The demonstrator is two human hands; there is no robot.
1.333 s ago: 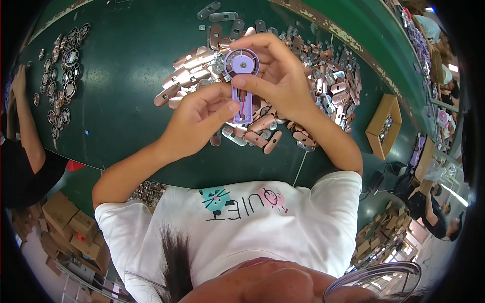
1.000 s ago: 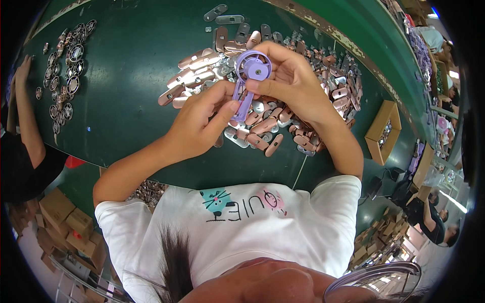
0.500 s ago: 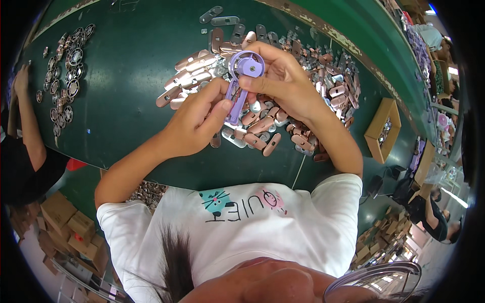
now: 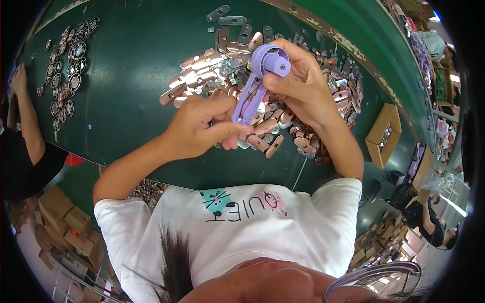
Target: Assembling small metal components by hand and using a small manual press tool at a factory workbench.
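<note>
From the head camera I see both hands raised over a dark green table (image 4: 126, 81) with a smooth, slightly scuffed top. The right hand (image 4: 303, 86) is clamped on the round end of a lilac plastic fan housing (image 4: 257, 81), fingers curled over the ring-shaped head, where a short cylindrical hub with a small centre hole faces up. The left hand (image 4: 197, 126) pinches the lower end of the same part, thumb and fingers closed on its long, flat handle; thin wires run along the handle's open channel. The housing sits tilted between the two hands, just above a heap of metal pieces.

That heap (image 4: 283, 126) is made of elongated, rounded plates with a coppery-pink or grey sheen, lying loosely across one another. A few grey plates (image 4: 227, 17) lie apart at the far side. At the left edge, round ring-shaped parts with dark centres (image 4: 65, 76) are spread out, and another person's hand (image 4: 19, 81) rests near them. An open cardboard box (image 4: 384, 134) stands to the right, holding small shiny pieces. My view also shows a white printed T-shirt (image 4: 237, 227) below.
</note>
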